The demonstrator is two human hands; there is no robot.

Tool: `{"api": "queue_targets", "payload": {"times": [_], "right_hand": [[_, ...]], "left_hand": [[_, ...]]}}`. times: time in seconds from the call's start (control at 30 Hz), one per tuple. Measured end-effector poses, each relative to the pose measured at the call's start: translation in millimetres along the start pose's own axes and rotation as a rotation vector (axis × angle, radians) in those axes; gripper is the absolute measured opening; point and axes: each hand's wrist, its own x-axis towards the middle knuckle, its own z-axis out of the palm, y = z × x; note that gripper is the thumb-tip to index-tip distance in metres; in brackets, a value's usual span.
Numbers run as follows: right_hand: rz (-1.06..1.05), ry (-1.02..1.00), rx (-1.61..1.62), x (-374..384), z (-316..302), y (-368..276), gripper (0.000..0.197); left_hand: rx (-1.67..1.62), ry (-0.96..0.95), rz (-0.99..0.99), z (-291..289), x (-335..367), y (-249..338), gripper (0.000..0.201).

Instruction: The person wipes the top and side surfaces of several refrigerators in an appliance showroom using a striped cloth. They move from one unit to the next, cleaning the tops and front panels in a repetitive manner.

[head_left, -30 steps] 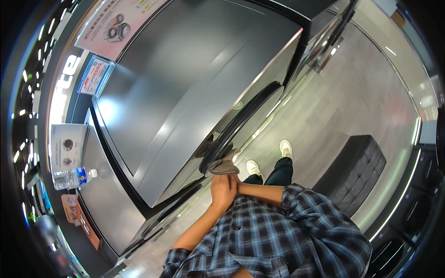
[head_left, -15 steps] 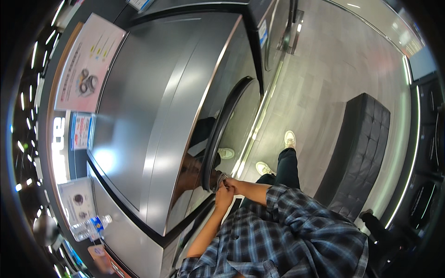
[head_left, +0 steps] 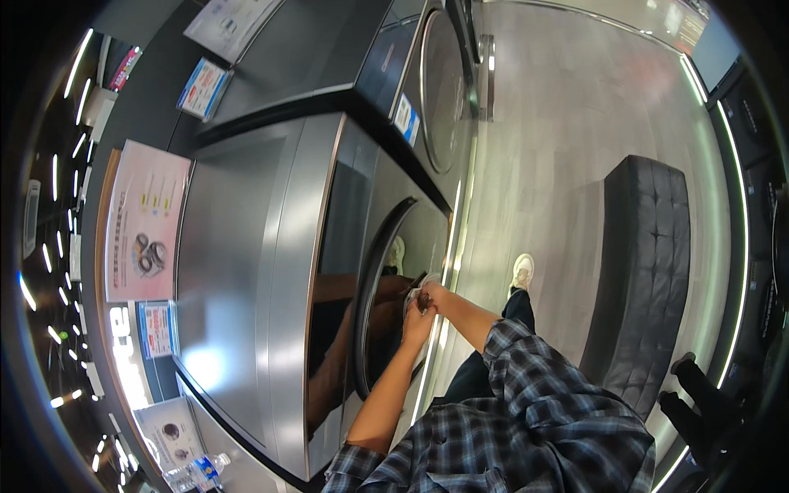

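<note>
My two hands meet in front of the round door (head_left: 380, 283) of a grey front-loading machine, a washer or dryer by its look. My left hand (head_left: 417, 316) and my right hand (head_left: 437, 296) are both closed on a small crumpled greyish cloth (head_left: 417, 294) bunched between them. Its exact kind is hard to make out. The fingers partly cover it. Whether the cloth touches the door, I cannot tell. The glossy dark front mirrors my arms. The metal top (head_left: 238, 246) of the machine lies to the left of my hands.
A second machine (head_left: 440, 90) stands beyond. Along the left ledge are a pink sign (head_left: 148, 222), a price card (head_left: 156, 329), another sign (head_left: 170, 431) and a water bottle (head_left: 197, 474). A black tufted bench (head_left: 645, 271) stands to the right; another person's dark-clad legs (head_left: 694, 403) show behind it.
My view has shifted along the machine, showing more of the far one. My hands, still together on the cloth, appear farther up and to the right, in front of the door.
</note>
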Motion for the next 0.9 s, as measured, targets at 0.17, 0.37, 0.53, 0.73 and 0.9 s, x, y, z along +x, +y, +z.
{"api": "queue_targets", "payload": {"times": [0.17,0.37,0.53,0.73,0.9], "right_hand": [[-0.102,-0.075,0.233,3,7,-110,0.019],[-0.291,0.016,0.179,-62,59,-163,0.025],[-0.477,0.172,-0.096,-95,79,-171,0.033],[-0.749,0.038,-0.459,-178,93,-201,0.025],[-1.215,0.037,-0.633,-248,113,-267,0.023]], "left_hand": [[0.043,0.056,0.155,4,44,107,0.056],[-0.392,0.133,0.048,0,48,157,0.052],[-0.786,0.249,-0.031,-1,40,185,0.060],[-1.236,0.432,-0.194,3,35,234,0.034],[-1.272,0.495,0.233,7,30,340,0.024]]}}
